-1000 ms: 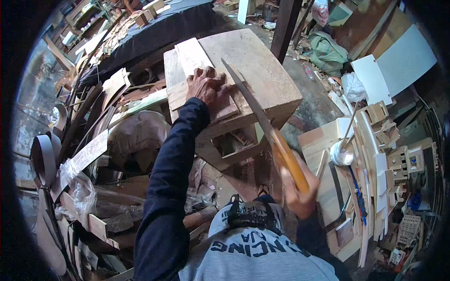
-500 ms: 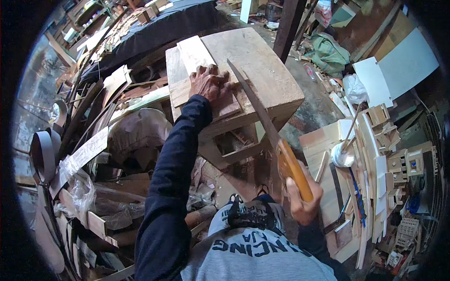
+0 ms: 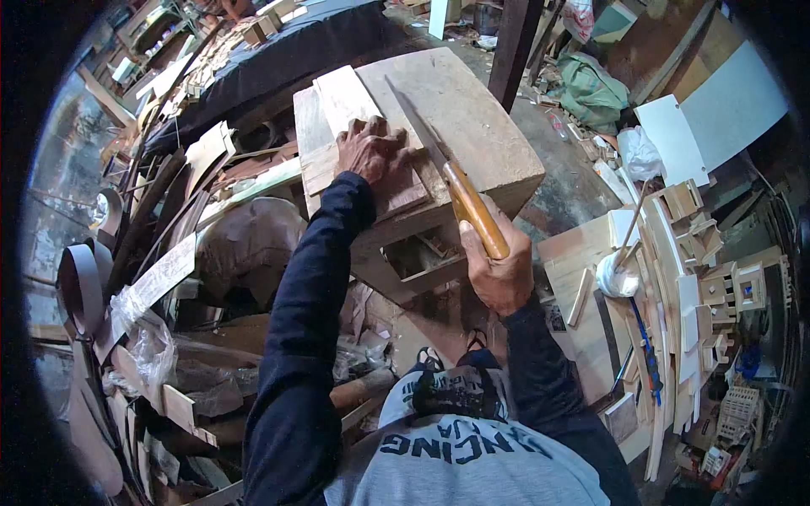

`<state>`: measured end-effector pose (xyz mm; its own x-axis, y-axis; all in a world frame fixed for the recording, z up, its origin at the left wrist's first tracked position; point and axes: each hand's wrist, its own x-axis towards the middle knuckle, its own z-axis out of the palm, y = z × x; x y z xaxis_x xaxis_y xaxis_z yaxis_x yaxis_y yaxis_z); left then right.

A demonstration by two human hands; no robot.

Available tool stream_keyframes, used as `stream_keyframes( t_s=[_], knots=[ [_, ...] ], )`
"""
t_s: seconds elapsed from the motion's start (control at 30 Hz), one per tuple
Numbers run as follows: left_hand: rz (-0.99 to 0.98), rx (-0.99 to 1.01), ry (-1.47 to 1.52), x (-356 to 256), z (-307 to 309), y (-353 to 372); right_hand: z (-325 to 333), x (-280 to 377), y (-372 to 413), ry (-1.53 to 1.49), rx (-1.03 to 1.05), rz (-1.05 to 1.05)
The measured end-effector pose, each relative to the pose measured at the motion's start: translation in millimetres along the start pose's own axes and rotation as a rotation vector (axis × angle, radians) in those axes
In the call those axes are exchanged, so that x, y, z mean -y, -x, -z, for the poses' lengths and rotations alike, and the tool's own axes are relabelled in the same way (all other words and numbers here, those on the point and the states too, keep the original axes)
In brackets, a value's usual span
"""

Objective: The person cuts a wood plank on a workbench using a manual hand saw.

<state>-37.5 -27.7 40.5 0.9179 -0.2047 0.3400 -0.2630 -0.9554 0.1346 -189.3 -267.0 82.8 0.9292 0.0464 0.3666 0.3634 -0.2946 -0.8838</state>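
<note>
My left hand (image 3: 369,151) presses flat on a thin wooden board (image 3: 346,105) that lies across a worn wooden workbench (image 3: 472,118). My right hand (image 3: 498,270) grips the orange handle of a hand saw (image 3: 460,190). The saw's blade (image 3: 413,122) runs up and away along the board's right edge, just right of my left fingers. The blade sits far forward, with the handle close to the bench's near edge.
Scrap wood, strips and plastic bags (image 3: 152,337) pile up on the left. A low table (image 3: 591,278) at right carries small wooden model pieces (image 3: 717,287) and a white roll (image 3: 613,277). A dark post (image 3: 515,42) stands behind the bench.
My right hand has pushed the saw forward along the cut, from a drawn-back position near my body to up by the bench edge. The left hand has stayed on the board.
</note>
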Motion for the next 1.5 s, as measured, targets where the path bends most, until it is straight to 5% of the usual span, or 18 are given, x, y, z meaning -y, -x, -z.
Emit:
stream_keyframes(
  t_s=[0.33,0.6,0.83,0.93,1.07,1.3,1.5],
  knots=[
    [0.04,0.016,-0.022,-7.7,4.7,2.6,74.0,31.3,111.5,0.085,-0.023,-0.051],
    [0.0,-0.038,-0.006,-4.4,3.9,1.0,10.4,0.5,10.9,-0.002,-0.056,0.056],
    [0.031,-0.075,0.031,0.8,-7.9,0.7,44.7,28.5,54.1,0.082,0.04,-0.102],
    [0.031,-0.067,0.039,1.3,-5.0,2.2,58.3,33.1,67.3,0.05,0.027,0.009],
    [-0.028,-0.049,0.008,0.4,-3.4,4.8,24.2,18.8,18.1,0.058,0.123,-0.119],
    [-0.009,-0.013,-0.003,-5.9,7.2,5.4,45.4,16.8,61.6,0.011,-0.032,0.072],
    [0.057,0.022,-0.026,0.9,-5.0,-0.7,26.3,18.5,27.2,0.086,0.023,-0.072]
  ],
)
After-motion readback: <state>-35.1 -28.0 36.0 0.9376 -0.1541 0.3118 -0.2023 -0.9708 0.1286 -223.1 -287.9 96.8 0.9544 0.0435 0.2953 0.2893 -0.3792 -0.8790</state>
